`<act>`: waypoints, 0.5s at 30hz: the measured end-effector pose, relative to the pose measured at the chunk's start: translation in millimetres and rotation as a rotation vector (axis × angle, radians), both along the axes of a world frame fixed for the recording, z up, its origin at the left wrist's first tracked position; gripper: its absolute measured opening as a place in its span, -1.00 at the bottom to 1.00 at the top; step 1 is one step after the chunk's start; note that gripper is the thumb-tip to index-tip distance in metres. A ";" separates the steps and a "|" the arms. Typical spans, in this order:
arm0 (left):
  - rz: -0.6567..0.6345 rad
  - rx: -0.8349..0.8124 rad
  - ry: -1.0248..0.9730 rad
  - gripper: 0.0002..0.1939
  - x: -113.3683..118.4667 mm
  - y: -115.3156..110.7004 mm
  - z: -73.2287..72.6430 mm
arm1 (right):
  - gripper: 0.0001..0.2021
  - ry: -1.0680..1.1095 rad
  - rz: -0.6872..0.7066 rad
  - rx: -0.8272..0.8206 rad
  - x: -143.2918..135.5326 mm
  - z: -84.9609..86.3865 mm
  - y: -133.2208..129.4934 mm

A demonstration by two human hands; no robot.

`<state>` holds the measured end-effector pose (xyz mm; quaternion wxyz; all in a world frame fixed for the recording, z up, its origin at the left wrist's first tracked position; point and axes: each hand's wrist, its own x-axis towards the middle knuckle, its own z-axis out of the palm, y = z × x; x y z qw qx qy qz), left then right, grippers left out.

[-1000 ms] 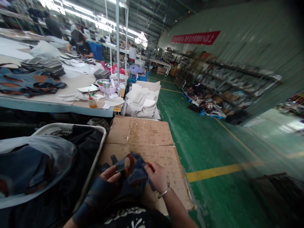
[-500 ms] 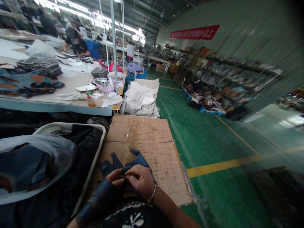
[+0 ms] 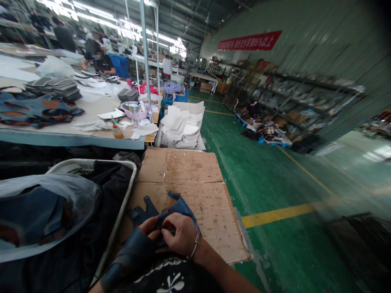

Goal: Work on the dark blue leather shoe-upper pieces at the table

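Note:
Dark blue leather-like material [image 3: 180, 205] with cut-out strips lies over the near part of a brown cardboard sheet [image 3: 195, 167]. My left hand [image 3: 149, 228] pinches an edge of it, and more of the blue material drapes over that hand and forearm. Close against it on the right, my right hand [image 3: 180, 232], with a bracelet at the wrist, has its thumb and forefinger pressed together on the same material. The exact spot between the fingertips is too dark to make out.
At the left stands a white-rimmed basket [image 3: 132, 175] with black cloth and a plastic bag [image 3: 82, 191] of blue pieces. Beyond are a worktable [image 3: 91, 136], a box of white sheets [image 3: 183, 126] and a seated person [image 3: 104, 63]. Green floor [image 3: 226, 142] lies right.
Both hands have stayed close together on the blue material. My right hand's fingers have shifted slightly, and the view has moved a little.

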<state>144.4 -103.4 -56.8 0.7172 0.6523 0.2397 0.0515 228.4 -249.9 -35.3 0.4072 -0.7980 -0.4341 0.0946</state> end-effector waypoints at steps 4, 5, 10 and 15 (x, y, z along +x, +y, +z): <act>-0.010 0.029 0.030 -0.63 1.3 -4.0 0.5 | -0.93 -0.033 -0.026 -0.064 -0.3 -6.9 0.7; -0.006 0.031 0.049 -0.64 1.5 -4.7 0.9 | -0.91 -0.042 -0.033 -0.076 -0.5 -9.3 0.9; 0.068 -0.078 0.156 -0.60 1.7 -6.9 1.1 | -0.85 -0.067 -0.055 -0.123 -1.3 -15.0 1.1; 0.053 -0.176 0.171 -0.56 -1.2 -8.5 -3.5 | -0.93 -0.050 -0.043 -0.147 -0.9 -12.4 -1.3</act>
